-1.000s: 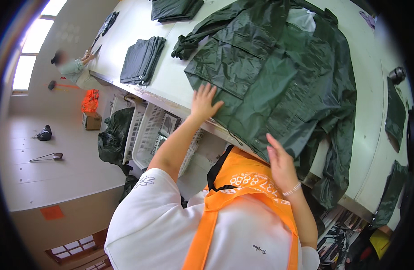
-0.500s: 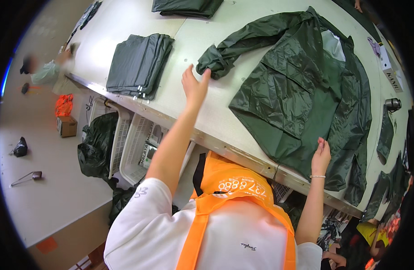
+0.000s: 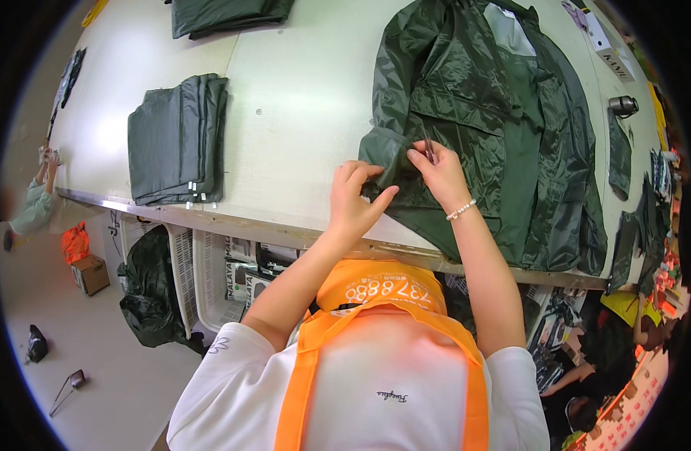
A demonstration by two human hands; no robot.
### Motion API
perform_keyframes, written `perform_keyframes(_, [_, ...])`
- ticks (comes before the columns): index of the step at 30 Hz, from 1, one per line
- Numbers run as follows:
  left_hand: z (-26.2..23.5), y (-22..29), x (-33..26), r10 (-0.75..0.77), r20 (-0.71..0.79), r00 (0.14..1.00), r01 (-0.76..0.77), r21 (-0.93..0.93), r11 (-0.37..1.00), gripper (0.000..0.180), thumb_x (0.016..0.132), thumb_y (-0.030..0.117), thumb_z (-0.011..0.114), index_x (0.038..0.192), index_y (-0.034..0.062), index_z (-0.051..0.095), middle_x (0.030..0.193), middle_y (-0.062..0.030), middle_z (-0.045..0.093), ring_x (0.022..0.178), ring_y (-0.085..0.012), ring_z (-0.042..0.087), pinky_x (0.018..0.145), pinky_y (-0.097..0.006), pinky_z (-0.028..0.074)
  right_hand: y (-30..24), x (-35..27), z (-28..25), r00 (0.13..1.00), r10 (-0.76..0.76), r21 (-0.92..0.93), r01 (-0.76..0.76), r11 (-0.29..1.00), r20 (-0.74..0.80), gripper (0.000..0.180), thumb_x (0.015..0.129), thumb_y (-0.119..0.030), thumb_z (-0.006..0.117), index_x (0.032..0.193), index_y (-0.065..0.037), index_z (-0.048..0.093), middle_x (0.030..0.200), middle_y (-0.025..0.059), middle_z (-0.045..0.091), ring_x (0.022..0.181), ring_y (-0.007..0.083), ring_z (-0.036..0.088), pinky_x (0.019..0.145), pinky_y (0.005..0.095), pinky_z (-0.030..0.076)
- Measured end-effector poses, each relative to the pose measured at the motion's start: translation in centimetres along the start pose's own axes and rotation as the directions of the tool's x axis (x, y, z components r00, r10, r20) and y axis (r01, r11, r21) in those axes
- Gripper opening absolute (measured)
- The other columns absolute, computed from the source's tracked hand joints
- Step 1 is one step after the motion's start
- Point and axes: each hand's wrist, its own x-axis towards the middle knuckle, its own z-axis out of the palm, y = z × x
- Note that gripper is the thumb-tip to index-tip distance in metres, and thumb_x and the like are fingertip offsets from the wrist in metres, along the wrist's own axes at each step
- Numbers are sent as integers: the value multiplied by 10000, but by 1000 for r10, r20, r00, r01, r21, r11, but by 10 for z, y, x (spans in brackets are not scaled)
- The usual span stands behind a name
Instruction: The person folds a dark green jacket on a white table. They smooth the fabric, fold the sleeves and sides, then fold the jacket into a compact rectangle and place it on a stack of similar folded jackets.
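A dark green, glossy rain jacket (image 3: 466, 113) lies spread on the white table, its front partly open and a pale patch showing inside the collar. Its left-hand sleeve (image 3: 393, 98) is drawn down along the body, with the cuff end near the table's front edge. My left hand (image 3: 353, 199) touches that cuff end, thumb and fingers apart. Just right of it, my right hand (image 3: 441, 177) is closed on a slim, pointed tool (image 3: 429, 150), which stands up between the fingers over the sleeve. Its exact kind is too small to tell.
Folded dark green garments (image 3: 176, 139) are stacked at the left; another stack (image 3: 229, 15) lies farther back. At the right stand a white box (image 3: 609, 49) and a dark cylinder (image 3: 624, 106). White baskets (image 3: 210, 278) sit below the table edge. Another person (image 3: 33, 207) is at far left.
The sleeve, earlier stretched out to the left, now lies against the jacket's body. My right hand has come up from the hem to the cuff, beside my left. My view has shifted.
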Motion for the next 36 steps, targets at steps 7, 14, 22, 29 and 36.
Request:
perform_keyframes(7, [-5,-15,73,14,458,889,206,-426,881,360,780,61,631,1136,29,592,1061,-76,619,1015,-189,541,935,-332,393,0,-32,-18,1000,-11,44,11,999,17,198,891,-101,593,1044,21,625,812,-64,564,715,14,459,646,178,386])
perform_keyframes(14, [20,-11,88,74,680,730,318,-434,843,317,809,10,592,1125,27,609,1014,-38,643,942,-116,559,854,-267,444,4,-29,-34,984,-118,-104,105,989,-129,141,832,-84,658,938,6,681,762,-43,579,636,19,419,566,193,342])
perform_keyframes(22, [32,-6,87,-34,705,708,429,-391,814,264,822,-3,575,1086,4,580,896,-45,657,828,-68,585,759,-219,462,-5,-32,-20,903,-321,-376,203,904,-286,120,837,-82,647,824,32,614,734,5,583,610,71,481,550,195,373])
perform_keyframes(29, [25,6,86,-118,689,715,419,-287,861,268,813,34,602,1077,18,559,760,-10,657,695,-30,517,627,-196,408,-7,-37,-27,974,226,596,-190,781,14,135,913,-153,560,919,-18,556,739,-25,490,567,43,393,503,203,325])
perform_keyframes(36, [24,6,84,66,559,827,132,-308,942,258,820,54,630,1068,46,558,750,-55,659,624,-72,502,600,-231,416,0,-34,-43,971,118,689,-232,686,209,139,902,-154,561,913,-15,567,796,-4,520,578,49,405,510,199,325])
